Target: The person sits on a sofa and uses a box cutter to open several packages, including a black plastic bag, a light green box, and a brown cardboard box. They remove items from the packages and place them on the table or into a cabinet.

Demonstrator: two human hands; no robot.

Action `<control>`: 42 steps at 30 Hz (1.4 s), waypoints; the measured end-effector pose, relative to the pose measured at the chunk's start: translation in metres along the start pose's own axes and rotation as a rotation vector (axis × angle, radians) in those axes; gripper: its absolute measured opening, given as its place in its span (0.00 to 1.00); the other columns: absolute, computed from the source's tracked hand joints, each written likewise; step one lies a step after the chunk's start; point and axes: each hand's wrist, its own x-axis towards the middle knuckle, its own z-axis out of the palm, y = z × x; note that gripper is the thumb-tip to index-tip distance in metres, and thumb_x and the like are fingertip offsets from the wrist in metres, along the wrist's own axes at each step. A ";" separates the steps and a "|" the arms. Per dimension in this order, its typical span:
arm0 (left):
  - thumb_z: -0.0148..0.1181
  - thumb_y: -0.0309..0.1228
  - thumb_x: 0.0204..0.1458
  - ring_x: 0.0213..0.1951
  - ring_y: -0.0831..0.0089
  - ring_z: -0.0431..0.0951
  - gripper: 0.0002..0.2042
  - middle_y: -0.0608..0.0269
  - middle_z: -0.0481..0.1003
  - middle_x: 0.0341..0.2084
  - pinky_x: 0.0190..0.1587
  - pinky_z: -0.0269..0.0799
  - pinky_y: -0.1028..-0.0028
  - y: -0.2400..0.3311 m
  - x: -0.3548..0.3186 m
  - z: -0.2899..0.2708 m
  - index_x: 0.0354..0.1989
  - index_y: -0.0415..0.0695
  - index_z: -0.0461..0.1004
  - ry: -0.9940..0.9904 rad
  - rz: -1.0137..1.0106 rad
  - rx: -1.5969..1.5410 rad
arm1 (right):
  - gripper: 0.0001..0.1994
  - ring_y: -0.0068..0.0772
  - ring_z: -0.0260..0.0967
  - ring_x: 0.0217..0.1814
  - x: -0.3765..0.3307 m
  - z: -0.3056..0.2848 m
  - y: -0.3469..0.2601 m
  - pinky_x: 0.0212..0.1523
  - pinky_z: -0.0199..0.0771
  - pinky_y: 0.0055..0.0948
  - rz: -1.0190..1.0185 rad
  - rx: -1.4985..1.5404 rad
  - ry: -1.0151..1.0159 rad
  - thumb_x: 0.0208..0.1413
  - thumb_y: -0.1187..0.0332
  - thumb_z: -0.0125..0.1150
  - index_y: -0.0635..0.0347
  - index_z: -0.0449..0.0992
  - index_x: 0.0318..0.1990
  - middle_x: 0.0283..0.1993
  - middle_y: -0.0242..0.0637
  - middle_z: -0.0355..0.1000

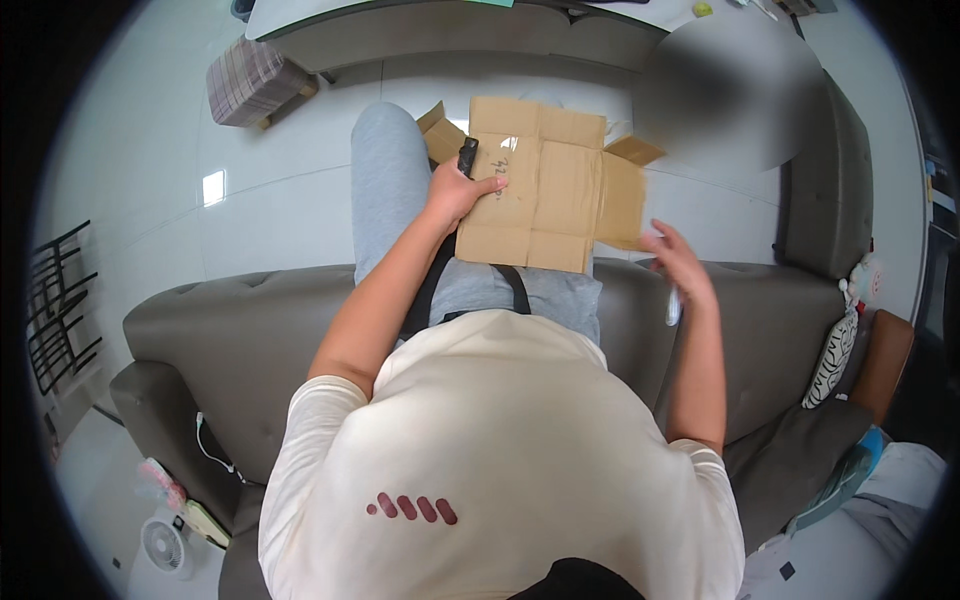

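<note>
A flattened-open brown cardboard box [545, 185] lies across my lap, flaps spread, with some handwriting on its top. My left hand [455, 192] rests on the box's left part and grips a short black object [467, 155], perhaps a marker or a cutter. My right hand [682, 262] is blurred by motion just off the box's right flap, fingers apart. A small pale thing [672, 306] shows under its palm; whether the hand holds it is unclear. I sit on a grey sofa [230, 330].
A striped stool [250, 80] stands on the pale tiled floor at the upper left, by a low table [400, 25]. Another grey sofa section [835, 190] is at the right, with a black-and-white cushion [832, 360]. A small fan [165, 548] and a black rack [60, 310] are at the left.
</note>
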 end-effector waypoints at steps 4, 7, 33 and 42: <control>0.72 0.24 0.40 0.32 0.72 0.79 0.19 0.58 0.79 0.33 0.36 0.76 0.71 -0.003 -0.002 0.001 0.42 0.36 0.74 0.032 0.022 -0.031 | 0.38 0.18 0.60 0.31 0.009 0.023 0.012 0.21 0.52 0.16 -0.049 0.229 0.134 0.46 0.52 0.71 0.56 0.60 0.62 0.42 0.29 0.67; 0.72 0.23 0.40 0.32 0.72 0.79 0.19 0.58 0.78 0.32 0.36 0.76 0.71 -0.005 0.000 0.001 0.41 0.36 0.73 0.045 0.028 -0.023 | 0.41 0.20 0.60 0.30 0.012 0.038 0.022 0.20 0.53 0.18 0.051 0.421 0.294 0.44 0.56 0.74 0.54 0.57 0.63 0.46 0.35 0.64; 0.65 0.17 0.45 0.40 0.67 0.78 0.21 0.57 0.76 0.40 0.44 0.76 0.68 0.004 -0.011 0.016 0.49 0.37 0.66 0.026 0.078 -0.154 | 0.28 0.44 0.74 0.45 0.017 0.082 -0.025 0.47 0.73 0.33 -0.558 -0.373 -0.145 0.46 0.62 0.70 0.58 0.71 0.56 0.53 0.51 0.72; 0.64 0.17 0.47 0.45 0.69 0.76 0.22 0.58 0.75 0.44 0.49 0.73 0.70 0.017 -0.023 0.011 0.52 0.38 0.66 0.044 0.139 -0.289 | 0.24 0.27 0.72 0.41 0.068 0.090 -0.010 0.43 0.73 0.28 -0.355 0.223 -0.029 0.45 0.61 0.74 0.66 0.75 0.46 0.40 0.35 0.77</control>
